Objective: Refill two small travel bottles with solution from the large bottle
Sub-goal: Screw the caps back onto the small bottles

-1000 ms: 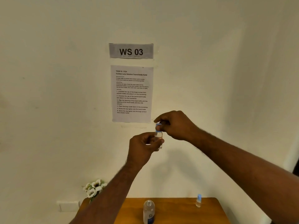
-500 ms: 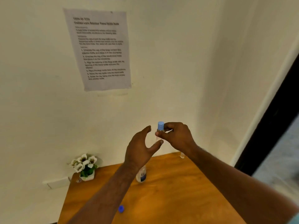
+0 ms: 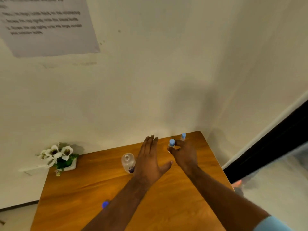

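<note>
My right hand point(image 3: 184, 155) pinches a small clear travel bottle with a light blue cap point(image 3: 171, 142), low over the far right part of the wooden table point(image 3: 83, 189). A second small blue-capped travel bottle point(image 3: 183, 136) stands just behind it near the table's back corner. My left hand point(image 3: 150, 161) hovers flat with fingers spread, holding nothing, beside the large clear bottle point(image 3: 128, 162), which stands uncapped with a dark label. A dark blue cap point(image 3: 105, 204) lies on the table by my left forearm.
A small white pot of white flowers point(image 3: 60, 155) sits at the table's back left corner. The wall is right behind the table, with a printed sheet point(image 3: 48, 25) on it. A dark doorway point(image 3: 275, 144) lies to the right.
The view has tilted down. My left hand let go of the small bottle and opened. My right hand carried the capped bottle down toward the table's back right corner.
</note>
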The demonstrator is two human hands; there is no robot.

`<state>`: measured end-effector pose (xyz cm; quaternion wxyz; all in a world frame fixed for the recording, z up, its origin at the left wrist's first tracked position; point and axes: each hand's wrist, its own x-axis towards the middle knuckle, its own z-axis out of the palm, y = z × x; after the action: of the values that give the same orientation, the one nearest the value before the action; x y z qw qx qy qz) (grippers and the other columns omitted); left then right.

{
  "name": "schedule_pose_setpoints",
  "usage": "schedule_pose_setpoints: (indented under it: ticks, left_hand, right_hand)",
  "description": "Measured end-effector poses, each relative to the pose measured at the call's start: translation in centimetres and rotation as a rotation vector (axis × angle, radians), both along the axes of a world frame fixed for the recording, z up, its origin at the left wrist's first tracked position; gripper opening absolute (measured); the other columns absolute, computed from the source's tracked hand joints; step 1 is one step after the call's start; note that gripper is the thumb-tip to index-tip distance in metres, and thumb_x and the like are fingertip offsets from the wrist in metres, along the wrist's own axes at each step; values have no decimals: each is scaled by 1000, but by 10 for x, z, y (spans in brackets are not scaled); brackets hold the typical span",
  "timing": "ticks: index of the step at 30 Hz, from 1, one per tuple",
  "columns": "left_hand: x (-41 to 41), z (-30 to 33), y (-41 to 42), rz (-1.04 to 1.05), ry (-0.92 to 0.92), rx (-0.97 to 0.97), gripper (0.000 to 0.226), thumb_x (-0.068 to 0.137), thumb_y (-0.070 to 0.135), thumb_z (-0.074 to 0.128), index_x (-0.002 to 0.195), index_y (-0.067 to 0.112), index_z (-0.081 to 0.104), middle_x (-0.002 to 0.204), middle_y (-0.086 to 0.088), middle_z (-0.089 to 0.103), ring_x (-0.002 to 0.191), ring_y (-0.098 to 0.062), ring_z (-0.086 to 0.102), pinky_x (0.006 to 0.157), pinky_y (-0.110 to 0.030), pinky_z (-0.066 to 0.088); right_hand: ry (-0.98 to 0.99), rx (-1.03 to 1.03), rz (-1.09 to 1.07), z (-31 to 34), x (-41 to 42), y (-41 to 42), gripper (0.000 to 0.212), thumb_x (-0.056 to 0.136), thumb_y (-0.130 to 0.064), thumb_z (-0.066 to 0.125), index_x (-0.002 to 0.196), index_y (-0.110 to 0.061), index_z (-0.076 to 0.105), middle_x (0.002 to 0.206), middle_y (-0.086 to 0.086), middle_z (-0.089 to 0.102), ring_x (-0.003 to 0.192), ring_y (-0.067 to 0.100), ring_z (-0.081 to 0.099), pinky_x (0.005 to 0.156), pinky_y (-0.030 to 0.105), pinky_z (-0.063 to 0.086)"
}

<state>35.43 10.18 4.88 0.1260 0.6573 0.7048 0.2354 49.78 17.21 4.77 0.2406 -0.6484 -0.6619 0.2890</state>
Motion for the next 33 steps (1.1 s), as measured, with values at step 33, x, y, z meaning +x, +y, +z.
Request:
schedule_pose_setpoints:
  ticks: [33]
  left_hand:
    - [17, -97, 77, 76, 89, -200, 112, 80, 80, 46, 161, 18, -1, 171, -4, -7, 157, -21, -13, 128, -48, 13]
  right_hand:
    - [-33, -129, -14, -144, 8, 94, 78, 94, -34, 63, 154, -38, 13, 122, 9, 68, 87, 17, 70, 76, 40, 61]
